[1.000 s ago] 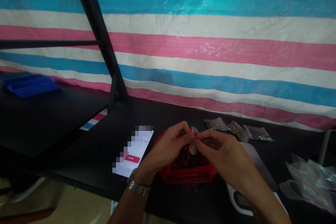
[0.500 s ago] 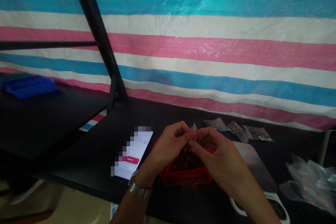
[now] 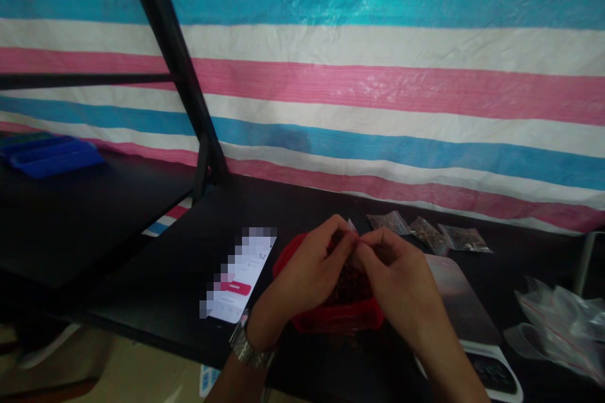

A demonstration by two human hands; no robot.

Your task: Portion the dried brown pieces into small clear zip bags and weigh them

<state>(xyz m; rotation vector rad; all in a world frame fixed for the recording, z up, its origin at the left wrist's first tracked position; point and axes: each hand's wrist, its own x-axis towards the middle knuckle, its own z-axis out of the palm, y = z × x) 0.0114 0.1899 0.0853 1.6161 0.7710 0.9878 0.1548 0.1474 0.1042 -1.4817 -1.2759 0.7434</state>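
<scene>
Above a red tray (image 3: pixel 331 320) of small dark brown pieces (image 3: pixel 352 286), both my hands meet at the fingertips. My left hand (image 3: pixel 316 261), with a metal-band watch at the wrist, pinches one side of a small clear plastic bag (image 3: pixel 351 227). On the other side, the thumb and fingers of my right hand (image 3: pixel 399 271) are closed on the same bag. Only the bag's upper tip shows clearly; my fingers cover most of it. To the right of the tray lies a kitchen scale (image 3: pixel 460 302), partly behind my right forearm.
Several filled bags (image 3: pixel 428 234) lie behind the scale. A heap of clear zip bags (image 3: pixel 560 327) and a clear plastic cup (image 3: pixel 522 340) are at the right. A phone (image 3: pixel 243 277) rests left of the tray. Blue trays (image 3: pixel 54 154) sit far left, beyond a black metal post (image 3: pixel 177 69).
My hands have shifted slightly and drawn closer together at the bag, my left wrist turning a little. More of the tray's left rim and the scale's buttons now shows.
</scene>
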